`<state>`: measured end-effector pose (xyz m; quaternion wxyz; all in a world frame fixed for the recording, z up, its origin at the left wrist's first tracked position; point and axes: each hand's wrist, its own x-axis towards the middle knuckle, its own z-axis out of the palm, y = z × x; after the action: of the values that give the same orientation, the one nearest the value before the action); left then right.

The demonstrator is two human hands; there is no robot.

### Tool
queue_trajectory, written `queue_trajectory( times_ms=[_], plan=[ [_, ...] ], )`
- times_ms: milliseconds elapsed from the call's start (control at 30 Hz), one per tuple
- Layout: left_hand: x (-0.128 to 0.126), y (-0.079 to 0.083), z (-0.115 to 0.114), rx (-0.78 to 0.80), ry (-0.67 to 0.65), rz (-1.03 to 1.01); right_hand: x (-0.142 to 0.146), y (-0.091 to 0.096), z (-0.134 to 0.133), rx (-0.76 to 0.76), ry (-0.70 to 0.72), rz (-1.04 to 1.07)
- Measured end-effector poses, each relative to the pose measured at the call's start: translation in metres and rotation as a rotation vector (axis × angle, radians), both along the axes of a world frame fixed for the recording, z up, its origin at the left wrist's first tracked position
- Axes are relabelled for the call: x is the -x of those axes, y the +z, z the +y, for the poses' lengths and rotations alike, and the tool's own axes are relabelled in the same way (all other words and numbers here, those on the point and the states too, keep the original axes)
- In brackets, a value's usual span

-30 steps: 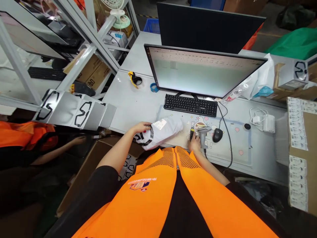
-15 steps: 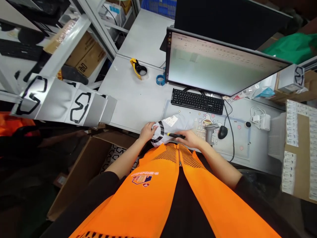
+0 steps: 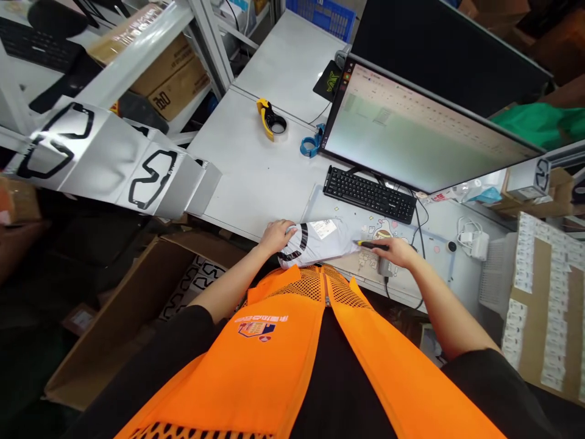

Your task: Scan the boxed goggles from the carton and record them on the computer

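A white plastic mailing bag (image 3: 320, 249) with a printed label and black markings lies at the near edge of the desk. My left hand (image 3: 276, 237) is closed around its left end, pressing it to the desktop. In my right hand (image 3: 397, 250) is a black and yellow utility knife (image 3: 375, 245), pointing left. The knife's tip is at the right end of the bag; whether it cuts into the plastic I cannot tell. A barcode scanner (image 3: 383, 266) sits beneath my right hand, partly hidden by it.
Behind the bag are a black keyboard (image 3: 369, 194) and a large monitor (image 3: 411, 134). A yellow tape dispenser (image 3: 265, 120) and a blue one (image 3: 310, 146) lie farther back. Silver boxes (image 3: 105, 161) stand at left, above an open carton (image 3: 114, 329). A white basket (image 3: 495, 268) is at right.
My right hand has moved right with the knife, from over the middle of the bag to its right end. My left hand stays on the bag's left end. The view has tilted slightly.
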<state>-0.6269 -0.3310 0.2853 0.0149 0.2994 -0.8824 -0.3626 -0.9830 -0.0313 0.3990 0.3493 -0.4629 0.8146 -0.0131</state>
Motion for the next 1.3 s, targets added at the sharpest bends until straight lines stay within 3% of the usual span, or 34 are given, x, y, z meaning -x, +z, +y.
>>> queue_trajectory(
  times_ms=[67, 133, 233, 367, 467, 567, 667, 767, 900, 967, 1100, 1300],
  plan=[
    [0.011, 0.011, 0.009, 0.048, -0.007, -0.017, 0.019, 0.0, 0.026, -0.034, -0.147, 0.178],
    [0.026, 0.023, 0.024, 0.112, -0.068, -0.028, 0.019, -0.013, 0.034, -0.031, -0.285, 0.259],
    [0.051, 0.037, 0.048, 0.176, -0.175, -0.106, -0.009, -0.049, 0.016, -0.009, -0.406, 0.238],
    [0.068, 0.041, 0.061, 0.204, -0.207, -0.222, -0.053, -0.1, -0.014, 0.0, -0.485, 0.205],
    [0.071, 0.039, 0.059, 0.219, -0.207, -0.238, -0.072, -0.118, -0.019, 0.036, -0.529, 0.19],
    [0.075, 0.037, 0.054, 0.223, -0.196, -0.235, -0.082, -0.115, -0.014, 0.13, -0.562, 0.194],
    [0.083, 0.031, 0.048, 0.185, -0.173, -0.177, -0.093, -0.097, -0.013, 0.446, -0.584, 0.222],
    [0.093, 0.024, 0.04, 0.145, -0.156, -0.133, -0.119, -0.079, -0.023, 0.679, -0.409, 0.08],
    [0.103, 0.016, 0.026, 0.105, -0.152, -0.146, -0.163, -0.07, -0.054, 0.588, 0.0, -0.18],
    [0.107, 0.013, 0.016, 0.079, -0.145, -0.163, -0.176, -0.07, -0.065, 0.475, 0.097, -0.176],
    [0.113, 0.004, -0.01, 0.016, -0.1, -0.202, -0.176, -0.072, -0.06, 0.3, 0.04, -0.127],
    [0.113, -0.02, -0.036, -0.086, -0.04, -0.234, -0.166, -0.075, -0.013, 0.262, -0.13, -0.134]
  ],
)
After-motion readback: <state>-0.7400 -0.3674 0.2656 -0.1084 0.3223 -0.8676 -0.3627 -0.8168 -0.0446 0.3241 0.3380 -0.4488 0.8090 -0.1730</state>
